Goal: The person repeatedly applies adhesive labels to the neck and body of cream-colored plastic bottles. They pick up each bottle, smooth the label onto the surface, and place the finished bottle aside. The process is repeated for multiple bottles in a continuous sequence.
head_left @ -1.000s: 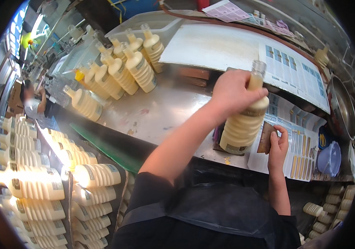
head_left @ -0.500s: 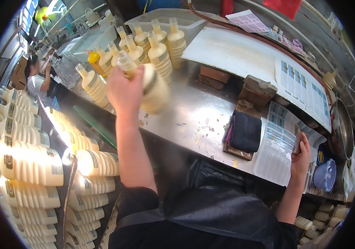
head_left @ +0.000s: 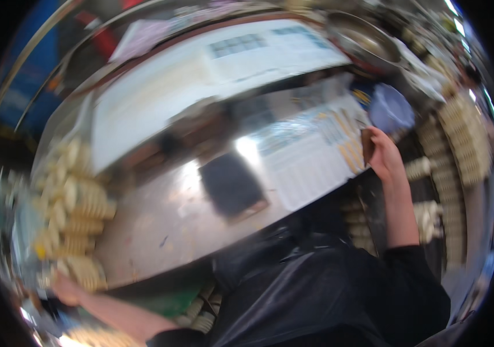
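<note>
At the far left my left hand [head_left: 65, 287] is blurred, its fingers closed round the neck of a cream ribbed bottle [head_left: 85, 272]. More cream bottles [head_left: 71, 196] with clear necks stand bunched beyond it on the metal worktop [head_left: 143, 243]. On the right, my right hand [head_left: 384, 155] is closed on a small flat brown piece [head_left: 368, 147], held at the edge of clear-backed label sheets [head_left: 310, 170]. Between my hands lies a folded dark cloth [head_left: 232, 184] on a board.
A raised white board [head_left: 160, 92] with printed sheets spans the back. At the right are a lilac basin [head_left: 391, 109], a metal pan [head_left: 365, 37] and stacked cream bottles [head_left: 463, 139]. A brown block [head_left: 201, 124] stands behind the cloth.
The view has swung right, blurring the picture. My left hand and its bottle now show at the far left, by the bottle group. My right hand still holds the flat brown piece.
</note>
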{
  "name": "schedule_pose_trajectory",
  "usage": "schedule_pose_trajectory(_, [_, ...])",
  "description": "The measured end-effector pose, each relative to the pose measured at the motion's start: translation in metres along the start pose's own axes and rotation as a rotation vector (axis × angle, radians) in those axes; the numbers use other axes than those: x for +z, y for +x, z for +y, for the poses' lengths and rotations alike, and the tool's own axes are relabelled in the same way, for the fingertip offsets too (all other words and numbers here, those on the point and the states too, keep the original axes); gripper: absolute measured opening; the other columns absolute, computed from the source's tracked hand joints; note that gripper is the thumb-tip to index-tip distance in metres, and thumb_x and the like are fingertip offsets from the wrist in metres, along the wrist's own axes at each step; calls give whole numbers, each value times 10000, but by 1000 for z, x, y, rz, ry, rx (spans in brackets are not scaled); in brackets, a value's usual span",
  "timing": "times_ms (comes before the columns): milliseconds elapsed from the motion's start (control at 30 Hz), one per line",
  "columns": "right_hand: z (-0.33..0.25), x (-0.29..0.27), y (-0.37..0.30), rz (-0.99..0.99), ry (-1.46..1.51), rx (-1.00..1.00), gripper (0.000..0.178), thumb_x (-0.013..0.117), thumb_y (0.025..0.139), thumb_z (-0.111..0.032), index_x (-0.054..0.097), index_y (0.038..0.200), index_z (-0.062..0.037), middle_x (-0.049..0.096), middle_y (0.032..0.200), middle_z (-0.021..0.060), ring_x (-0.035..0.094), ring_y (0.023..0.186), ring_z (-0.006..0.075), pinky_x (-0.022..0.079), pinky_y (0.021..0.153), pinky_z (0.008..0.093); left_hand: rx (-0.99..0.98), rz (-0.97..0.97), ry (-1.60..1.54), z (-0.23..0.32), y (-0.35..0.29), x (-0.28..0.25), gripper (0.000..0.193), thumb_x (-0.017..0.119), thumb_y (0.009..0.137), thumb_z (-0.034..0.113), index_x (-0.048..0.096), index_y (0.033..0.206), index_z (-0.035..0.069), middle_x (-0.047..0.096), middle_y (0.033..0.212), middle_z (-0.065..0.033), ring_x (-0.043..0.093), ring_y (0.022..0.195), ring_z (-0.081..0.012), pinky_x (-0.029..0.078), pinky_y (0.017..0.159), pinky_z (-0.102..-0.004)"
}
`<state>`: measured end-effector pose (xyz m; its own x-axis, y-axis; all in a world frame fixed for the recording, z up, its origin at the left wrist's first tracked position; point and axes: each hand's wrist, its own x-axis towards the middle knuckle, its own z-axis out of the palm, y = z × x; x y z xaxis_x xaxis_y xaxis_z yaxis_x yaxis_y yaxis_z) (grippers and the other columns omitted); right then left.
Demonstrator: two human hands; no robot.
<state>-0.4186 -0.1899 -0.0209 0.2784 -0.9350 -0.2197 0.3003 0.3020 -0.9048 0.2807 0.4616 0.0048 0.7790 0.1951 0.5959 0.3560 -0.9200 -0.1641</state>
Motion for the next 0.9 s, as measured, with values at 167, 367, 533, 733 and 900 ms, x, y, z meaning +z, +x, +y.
schedule_pose_trajectory(167, [-56,-85,-32,315,-249,38,366,620,991,-427,677,814,-111,696,810,22,538,568,92,348,443,251,-120,-44,-183,-13,28,9,595,574,970,594,792,1065,49,775,1020,-164,743,921,-328,591,768,-433])
schedule_pose_trajectory(367, [-55,-274,-104,981,-1328,-177,372,669,923,-384,744,1087,-58,745,943,148,729,897,277,575,749,387,-34,179,-349,50,7,-27,482,628,943,504,799,1061,70,782,1009,-136,740,893,-311,580,743,-424])
schedule_pose_trajectory(533, [-40,-357,-165,1273,-1668,443,701,720,871,-405,486,1466,-117,645,1298,247,637,1181,418,528,969,490,93,313,-561,105,-19,-78,391,672,920,430,805,1057,88,787,999,-112,738,869,-297,571,722,-417])
schedule_pose_trajectory(733, [-20,-386,-164,1409,-1713,290,744,732,879,-492,426,1478,-174,533,1325,249,629,1109,464,541,897,537,277,267,-1002,189,-55,-188,294,718,880,275,769,1011,16,757,933,-183,701,800,-325,554,719,-438])
schedule_pose_trajectory(900, [-29,-413,-173,1397,-1732,347,572,655,951,-435,494,1380,-93,609,1197,281,655,1049,465,544,856,542,455,136,-1283,257,-130,-307,290,662,938,241,764,1024,-17,755,987,-161,701,880,-270,557,809,-363])
